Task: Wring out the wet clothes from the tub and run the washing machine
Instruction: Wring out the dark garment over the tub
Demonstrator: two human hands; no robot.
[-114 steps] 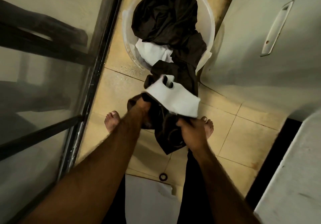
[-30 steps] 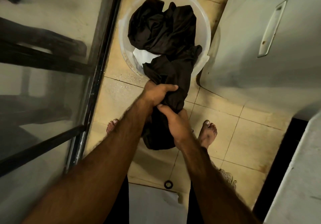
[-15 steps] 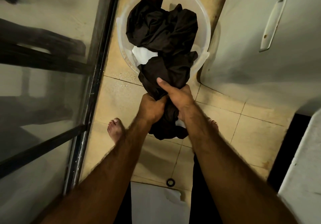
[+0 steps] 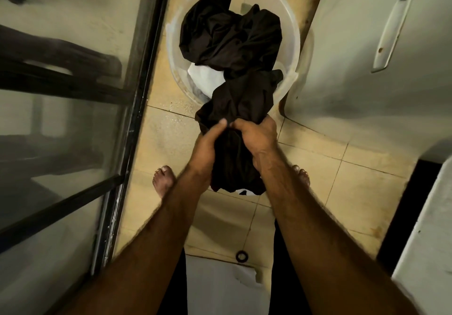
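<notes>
A round translucent white tub stands on the tiled floor ahead of me, holding a heap of dark clothes and a white cloth. A dark wet garment trails from the tub's near rim down between my hands. My left hand grips it from the left, my right hand grips it from the right, thumbs almost meeting. The garment's bunched lower end, with a bit of white showing, hangs below my wrists.
A white appliance body with a recessed handle stands right of the tub. Another white unit is at the lower right. A dark-framed glass door runs along the left. My bare feet and a floor drain ring are below.
Both hands have regripped the dark garment and now face each other side by side around it. The white patch seen seconds ago is now tucked at the bundle's bottom.
</notes>
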